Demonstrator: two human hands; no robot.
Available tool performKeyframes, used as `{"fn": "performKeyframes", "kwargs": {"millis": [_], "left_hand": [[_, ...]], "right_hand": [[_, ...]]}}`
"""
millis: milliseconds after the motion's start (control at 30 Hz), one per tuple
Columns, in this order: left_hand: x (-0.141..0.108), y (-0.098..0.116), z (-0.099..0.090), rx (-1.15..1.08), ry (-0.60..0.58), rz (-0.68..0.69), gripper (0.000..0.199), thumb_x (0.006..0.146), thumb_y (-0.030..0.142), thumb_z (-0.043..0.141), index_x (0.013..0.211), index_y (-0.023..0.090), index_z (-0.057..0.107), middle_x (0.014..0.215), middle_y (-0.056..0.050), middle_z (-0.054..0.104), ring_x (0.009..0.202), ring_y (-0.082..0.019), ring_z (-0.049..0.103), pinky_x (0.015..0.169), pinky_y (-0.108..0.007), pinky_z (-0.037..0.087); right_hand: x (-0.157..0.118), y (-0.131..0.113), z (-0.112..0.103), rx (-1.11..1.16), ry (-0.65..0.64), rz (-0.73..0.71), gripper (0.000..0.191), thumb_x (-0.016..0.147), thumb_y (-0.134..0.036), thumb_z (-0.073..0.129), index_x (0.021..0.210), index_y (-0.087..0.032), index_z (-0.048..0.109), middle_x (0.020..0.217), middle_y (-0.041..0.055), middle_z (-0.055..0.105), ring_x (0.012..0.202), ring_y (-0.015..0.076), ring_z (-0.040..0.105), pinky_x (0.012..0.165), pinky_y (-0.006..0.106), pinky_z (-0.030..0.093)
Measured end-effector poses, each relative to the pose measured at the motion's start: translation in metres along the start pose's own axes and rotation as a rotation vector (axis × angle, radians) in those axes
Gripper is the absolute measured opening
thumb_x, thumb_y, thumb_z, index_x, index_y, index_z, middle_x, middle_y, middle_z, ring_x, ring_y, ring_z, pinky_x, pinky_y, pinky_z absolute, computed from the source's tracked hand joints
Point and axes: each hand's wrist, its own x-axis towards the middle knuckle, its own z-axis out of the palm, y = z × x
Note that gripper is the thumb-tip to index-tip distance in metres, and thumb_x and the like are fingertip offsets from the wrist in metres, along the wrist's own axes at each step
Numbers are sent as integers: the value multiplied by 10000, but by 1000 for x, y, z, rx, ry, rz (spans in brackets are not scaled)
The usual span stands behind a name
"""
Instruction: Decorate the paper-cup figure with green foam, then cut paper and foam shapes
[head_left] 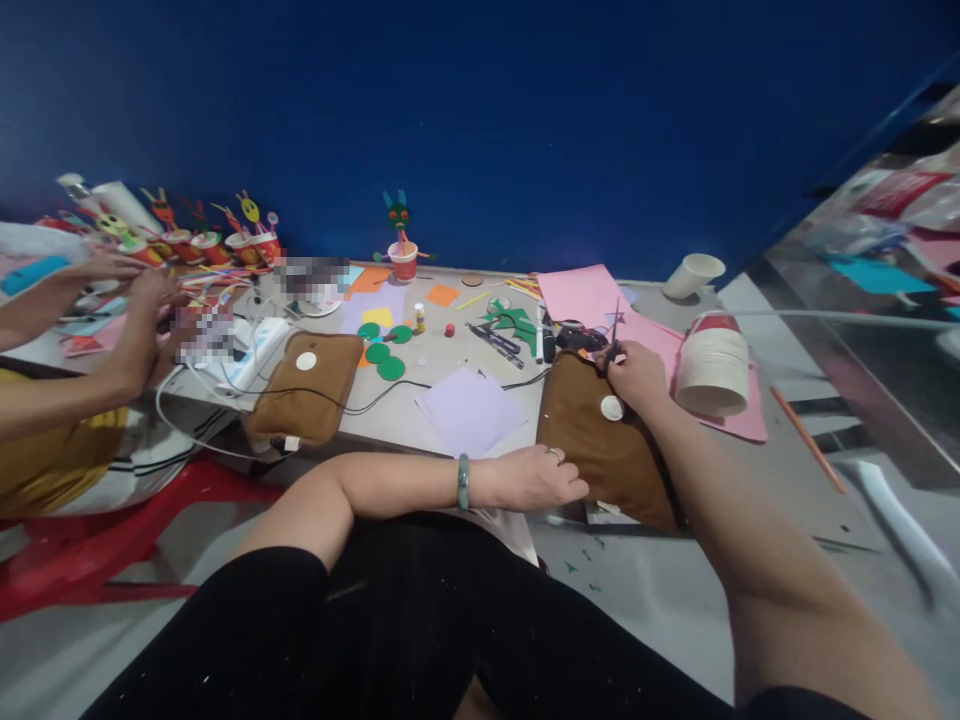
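My right hand (pixel 637 375) is closed on a pair of dark scissors (pixel 616 322) whose blades point up towards the wall. It is above the far right part of a brown cushion-like pad (pixel 581 410) with a white disc on it. My left hand (pixel 544 478) has its fingers curled at the near left edge of that pad; whatever they hold, if anything, is hidden. Lilac paper sheets (pixel 471 405) lie left of the pad. Behind it are a white marker (pixel 539 335), black pens (pixel 495 343) and a cut green paper piece (pixel 517 322).
Stacked paper cups (pixel 712 370) lie on pink paper (pixel 754 420) at right, near a single cup (pixel 694 275). Green discs (pixel 390 369), a glue stick (pixel 420 318) and a second brown pad (pixel 315 375) sit left. A black cable (pixel 390 392) crosses the table. A co-worker's arms (pixel 97 370) reach in at left.
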Motion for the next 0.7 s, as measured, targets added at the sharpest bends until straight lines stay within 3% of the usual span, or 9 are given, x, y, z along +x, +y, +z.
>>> {"fn": "performKeyframes", "kwargs": {"millis": [167,233,333,467,600,700], "left_hand": [[-11,8,1,-41,21,43,208,1042,126,477,1055,175,679,953,-87,726,887,-208,702,676,-331,463],[-17,2,-3,-86,-6,61,177,1057,217,510,1066,172,682,974,-96,739,897,-211,709,684,-337,474],[-31,-24,-15,-161,-46,72,269,1057,405,553,1062,168,680,976,-106,756,856,-200,706,695,-334,476],[-50,-77,-40,-135,-48,-45,276,1063,388,541,1002,164,690,954,-116,770,840,-207,708,692,-336,436],[-50,-113,-52,-118,-88,-130,285,1050,404,561,985,166,704,895,-108,768,779,-211,697,615,-337,373],[-41,-128,-51,-159,-95,-129,247,1031,384,593,961,179,710,896,-101,771,747,-195,680,602,-325,359]], "right_hand": [[-16,-21,-3,72,-9,76,110,881,-271,670,808,-193,642,983,202,743,826,261,605,750,369,374],[-19,-31,-7,118,13,105,158,863,-237,671,743,-219,570,930,178,718,798,246,576,739,374,349],[-16,-47,-14,226,41,122,270,828,-196,695,667,-245,483,805,123,662,764,219,542,732,381,322],[-2,-82,-10,489,3,98,187,791,-205,742,690,-216,585,729,77,657,735,185,572,757,361,394],[13,-125,22,804,-64,119,361,786,-522,755,694,-215,589,597,21,617,582,163,562,645,329,451],[18,-150,44,959,-95,123,439,745,-639,734,688,-224,599,543,-3,587,569,175,575,616,320,468]]}}
